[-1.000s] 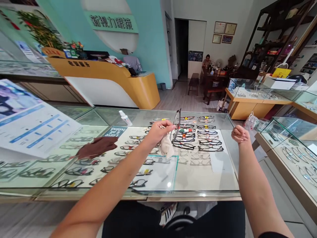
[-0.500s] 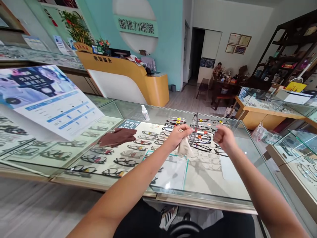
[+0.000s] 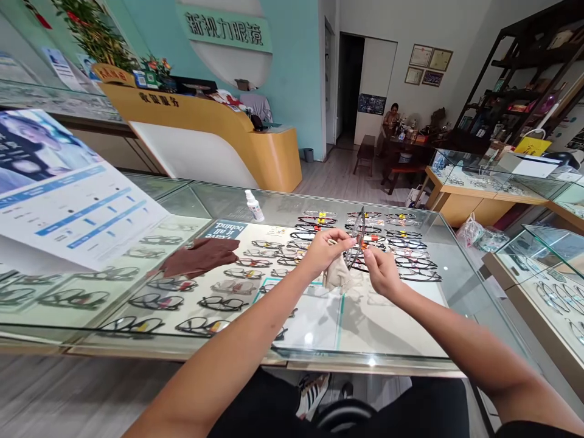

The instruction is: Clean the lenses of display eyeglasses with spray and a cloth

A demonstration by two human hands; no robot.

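Observation:
My left hand (image 3: 323, 250) is closed on a pair of dark-rimmed eyeglasses (image 3: 361, 224), held on edge above the glass counter. A beige cloth (image 3: 336, 275) hangs from the same hand, below its fingers. At the near right side of the glasses, my right hand (image 3: 384, 274) is closed with thumb and fingers pinched on the frame. Its fingertips partly cover the spot they grip. Under the glass top (image 3: 392, 347), rows of eyeglasses lie on a pale surface.
On the counter are a white spray bottle (image 3: 254, 205), a crumpled brown cloth (image 3: 199, 255) and, at left, a large standing printed card (image 3: 86, 210). Another display case (image 3: 483, 198) stands at the far right. A person (image 3: 391, 115) sits at a table in the back.
My right hand has come left from beside the eyeglasses and taken hold of them. My left hand still holds the glasses and beige cloth. The view has shifted slightly.

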